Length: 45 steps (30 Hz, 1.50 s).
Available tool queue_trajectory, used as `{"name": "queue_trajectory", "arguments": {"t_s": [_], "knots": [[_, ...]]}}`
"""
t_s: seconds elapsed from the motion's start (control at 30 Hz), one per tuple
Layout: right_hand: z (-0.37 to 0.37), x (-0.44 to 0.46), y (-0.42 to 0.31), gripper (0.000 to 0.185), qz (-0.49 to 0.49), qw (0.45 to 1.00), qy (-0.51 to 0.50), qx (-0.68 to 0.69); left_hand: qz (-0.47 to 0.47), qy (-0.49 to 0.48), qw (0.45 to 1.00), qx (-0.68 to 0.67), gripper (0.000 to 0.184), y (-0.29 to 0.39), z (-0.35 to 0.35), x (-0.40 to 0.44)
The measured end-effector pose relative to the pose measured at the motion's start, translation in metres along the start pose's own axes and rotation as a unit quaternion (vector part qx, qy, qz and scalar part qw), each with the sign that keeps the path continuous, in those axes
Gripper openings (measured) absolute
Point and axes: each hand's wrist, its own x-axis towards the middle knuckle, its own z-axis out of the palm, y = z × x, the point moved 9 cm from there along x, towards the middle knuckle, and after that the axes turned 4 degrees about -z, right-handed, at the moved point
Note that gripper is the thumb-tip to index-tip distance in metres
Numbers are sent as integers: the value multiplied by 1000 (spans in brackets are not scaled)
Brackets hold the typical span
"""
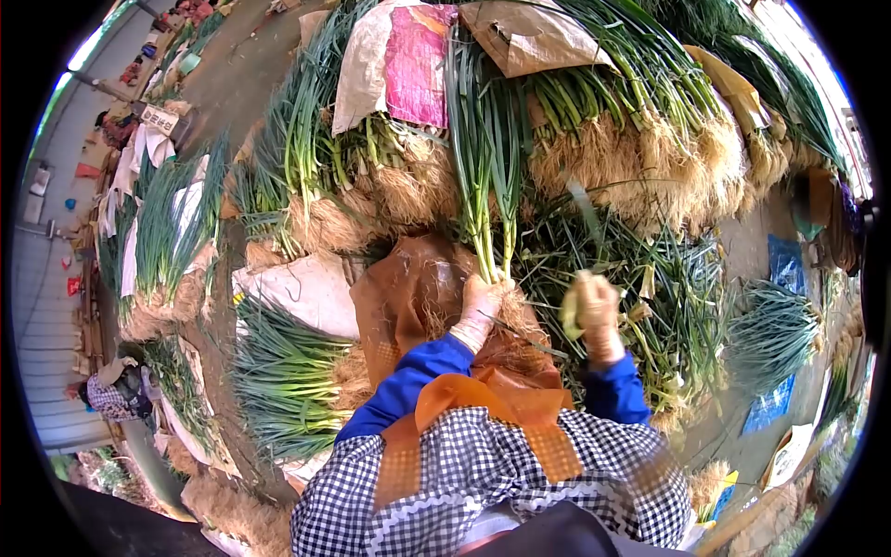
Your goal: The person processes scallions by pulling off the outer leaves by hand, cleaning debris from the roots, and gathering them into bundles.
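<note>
Spotted pink-and-white sack [422,70]; right of it, brown sheet [534,37]; far lower left, person in checks [109,401]; far lower right, blue plastic [786,262].

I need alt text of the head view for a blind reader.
The left hand holds green onions near their roots, over a brown apron; the right hand is beside it, blurred. More bundles ahead are partly covered by sheets.

There is a small gap between the left hand [479,304] and the right hand [597,309]. Ahead, the big onion pile [640,162] blocks the way, and loose leaves [673,311] crowd the right side.
</note>
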Motion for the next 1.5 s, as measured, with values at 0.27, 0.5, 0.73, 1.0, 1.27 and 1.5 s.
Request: {"name": "queue_trajectory", "arguments": {"t_s": [0.27,0.5,0.73,1.0,1.27,1.5], "knots": [[26,60,70,57,192,959,-128,-164,-175,-212,949,-152,36,44,22,-22],[118,89,32,20,97,959,-212,164,-148,-12,949,-277,27,55,-18,-28],[104,113,1,32,-70,985,-22,-156,-121,-111,966,-200,17,62,-6,-37],[140,207,0,64,26,896,-144,-419,17,-190,912,-363,28,163,-13,-40],[105,129,61,44,4,984,-138,-113,-146,-79,962,-215,28,52,-8,-24],[106,73,58,30,191,941,-63,271,-89,-10,977,-195,23,25,10,-24]]}}
